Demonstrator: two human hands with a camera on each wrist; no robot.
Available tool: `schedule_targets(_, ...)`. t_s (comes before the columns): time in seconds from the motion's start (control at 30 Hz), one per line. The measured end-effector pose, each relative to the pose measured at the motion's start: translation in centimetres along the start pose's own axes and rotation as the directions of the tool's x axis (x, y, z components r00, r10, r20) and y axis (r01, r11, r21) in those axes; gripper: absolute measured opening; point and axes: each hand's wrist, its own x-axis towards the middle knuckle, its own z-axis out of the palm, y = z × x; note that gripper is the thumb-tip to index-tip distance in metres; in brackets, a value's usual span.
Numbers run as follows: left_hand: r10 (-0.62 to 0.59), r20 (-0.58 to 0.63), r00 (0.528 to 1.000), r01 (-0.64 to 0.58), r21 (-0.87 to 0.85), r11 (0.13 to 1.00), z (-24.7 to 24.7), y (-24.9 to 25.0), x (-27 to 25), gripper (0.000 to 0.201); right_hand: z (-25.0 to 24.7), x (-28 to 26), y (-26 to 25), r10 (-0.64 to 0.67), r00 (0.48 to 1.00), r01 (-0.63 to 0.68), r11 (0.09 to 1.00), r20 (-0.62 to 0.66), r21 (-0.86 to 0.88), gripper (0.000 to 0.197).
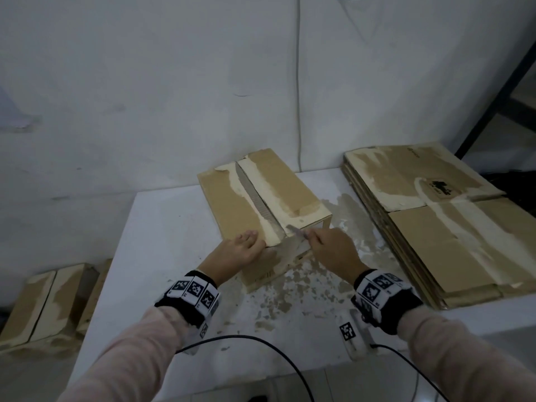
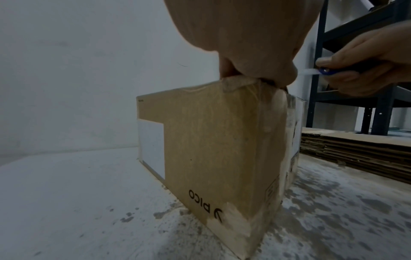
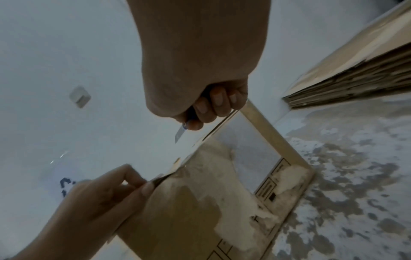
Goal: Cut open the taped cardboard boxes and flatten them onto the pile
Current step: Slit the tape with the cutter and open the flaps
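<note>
A brown cardboard box (image 1: 232, 204) with torn pale patches stands on the white table (image 1: 162, 242). A gap runs along its top seam (image 1: 255, 198). My left hand (image 1: 240, 250) pinches the near edge of the left top flap, thumb under and fingers on top (image 3: 142, 186). My right hand (image 1: 333, 248) grips a blue-handled knife (image 1: 295, 231); its blade points at the near end of the seam. In the right wrist view the blade (image 3: 179, 135) hangs just above the box top (image 3: 189, 211). The left wrist view shows the knife (image 2: 311, 71) right of my pinching left fingers (image 2: 255, 77).
A pile of flattened boxes (image 1: 435, 213) lies on the table's right side, close to the box. More boxes (image 1: 43, 300) sit on the floor at the left. A dark metal rack (image 1: 499, 91) stands at the back right. Cables (image 1: 261, 343) trail over the near edge.
</note>
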Motion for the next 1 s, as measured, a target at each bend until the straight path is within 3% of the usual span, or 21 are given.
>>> schedule_targets(0.17,-0.038,0.0,0.999,0.038,-0.009,0.999,0.4,0.1,-0.2,0.055,0.0,-0.1,2.3,0.356,0.933,-0.354,0.896,0.043,0.268,0.052)
schedule_targets(0.4,-0.04,0.023,0.999,0.04,-0.019,0.999,0.5,0.0,-0.2,0.058,-0.1,-0.3,1.2,0.513,0.853,-0.496,0.739,0.096,0.457,0.05)
schedule_targets(0.5,-0.045,0.036,0.998,0.046,-0.024,0.999,0.5,0.0,-0.3,0.058,0.0,-0.6,1.4,0.541,0.832,-0.525,0.696,0.123,0.49,0.043)
schedule_targets(0.73,-0.034,0.013,0.999,0.034,-0.003,0.999,0.5,0.2,-0.2,0.054,-0.5,-0.4,0.3,0.534,0.837,-0.521,0.714,0.118,0.468,0.048)
schedule_targets(0.83,-0.04,-0.024,0.999,0.04,-0.012,0.999,0.9,0.0,-0.3,0.05,-0.8,0.6,-0.7,0.531,0.821,-0.566,0.709,0.21,0.42,0.043)
schedule_targets(0.97,-0.031,-0.062,0.998,0.032,0.027,0.999,0.8,0.1,-0.2,0.004,-0.2,1.1,-2.7,0.434,0.836,-0.542,0.744,0.335,0.391,0.039)
schedule_targets(1.0,-0.04,-0.063,0.997,0.042,0.032,0.999,0.6,0.2,-0.2,0.006,0.1,1.0,-2.9,0.426,0.841,-0.534,0.749,0.333,0.391,0.041)
